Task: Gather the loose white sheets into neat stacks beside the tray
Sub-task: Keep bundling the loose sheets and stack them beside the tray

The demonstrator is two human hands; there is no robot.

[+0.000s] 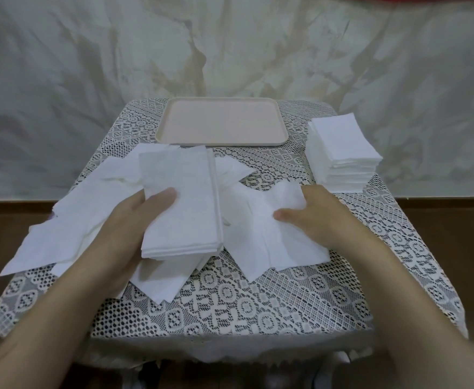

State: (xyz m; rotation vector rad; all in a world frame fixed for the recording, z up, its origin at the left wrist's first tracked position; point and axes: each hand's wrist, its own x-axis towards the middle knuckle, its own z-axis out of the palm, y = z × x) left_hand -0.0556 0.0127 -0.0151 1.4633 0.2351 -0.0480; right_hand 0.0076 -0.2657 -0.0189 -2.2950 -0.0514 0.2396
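Pale pink rectangular plastic tray [221,122], empty, lying flat at the far centre. Tall squared stack of white paper sheets [342,144] just right of it. Thin aligned bundle of white sheets [182,203] held in the left hand [134,220] above loose white sheets [70,234], overlapping, askew, partly creased.

On the table's lace cloth [230,304], the pale tray [221,120] lies at the middle of the far edge. A tall squared stack [345,150] of white sheets stands beside it at the far right corner. The left hand [134,220] grips a small bundle of sheets [179,203] near the table's middle, thumb on top, above loose sheets [75,220] strewn toward the left edge, while the right hand [314,217] pinches a crumpled sheet [272,234] just right of the bundle.
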